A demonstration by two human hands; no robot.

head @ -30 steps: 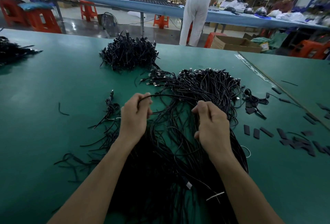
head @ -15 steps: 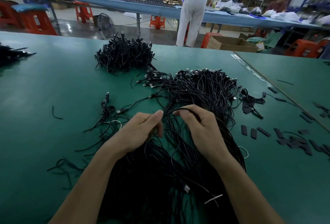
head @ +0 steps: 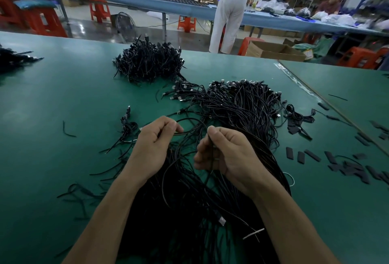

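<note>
Cable [head: 189, 118] pinched in both our left hand [head: 151, 147] and right hand [head: 228, 154] could snag the heap [head: 242, 112] if we yank.

No text, label, brand or number can be read anywhere I look. The black cables [head: 242, 112] spread in front of me on the bench [head: 63, 116] show no legible print. A cardboard box [head: 273, 50] on the floor beyond has a pale sticker [head: 309, 54] on its side, too small and blurred to make out.
</note>
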